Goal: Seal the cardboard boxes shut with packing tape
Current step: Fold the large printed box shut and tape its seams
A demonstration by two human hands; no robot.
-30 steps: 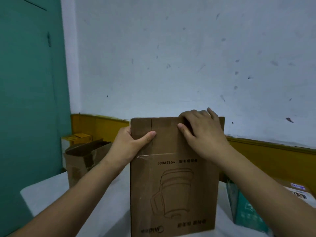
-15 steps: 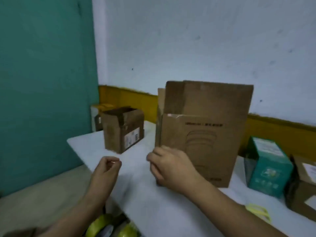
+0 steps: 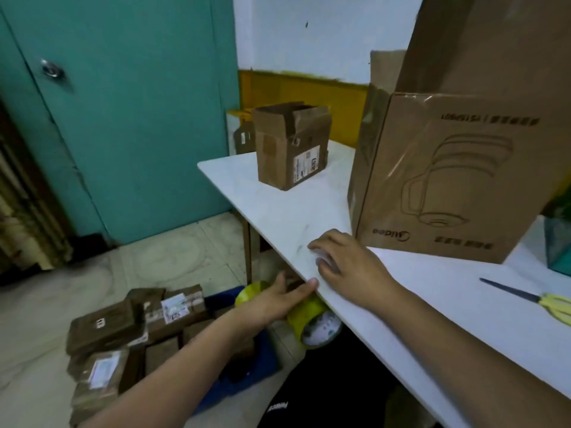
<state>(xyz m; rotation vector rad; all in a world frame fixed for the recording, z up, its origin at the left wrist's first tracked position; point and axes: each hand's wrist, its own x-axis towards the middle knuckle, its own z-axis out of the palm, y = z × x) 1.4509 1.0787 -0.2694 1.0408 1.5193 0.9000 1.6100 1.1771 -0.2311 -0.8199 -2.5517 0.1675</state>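
Packing tape (image 3: 306,316) is seen as a yellow roll with a white core, low beneath the near edge of the table (image 3: 278,211), and a second yellow roll (image 3: 251,291) is partly hidden behind the left hand (image 3: 275,301). That hand is stretched forward and down on a nearly straight arm, palm turned toward the rolls. Its fingers are held straight and close together, with the thumb spread wide so that its tip lies at the table's near edge. Whether the rolls are actually touched cannot be told. The right hand (image 3: 349,267) is laid palm down on the table just inside the near edge, the forearm angled in from the lower right. Its fingers are slightly bent and loosely spread, with the tips resting on the surface, and nothing is held. Just beyond it the large cardboard box (image 3: 448,180) is stood upright toward the table's right side, its top flaps raised and printed lettering shown upside down. A small cardboard box (image 3: 290,146) with torn, open flaps is placed near the far left corner, well apart from the large one. Scissors (image 3: 531,299) with yellow handles are laid near the right edge. Taped parcels (image 3: 123,335) are piled on the floor to the left, before a teal door (image 3: 123,103).
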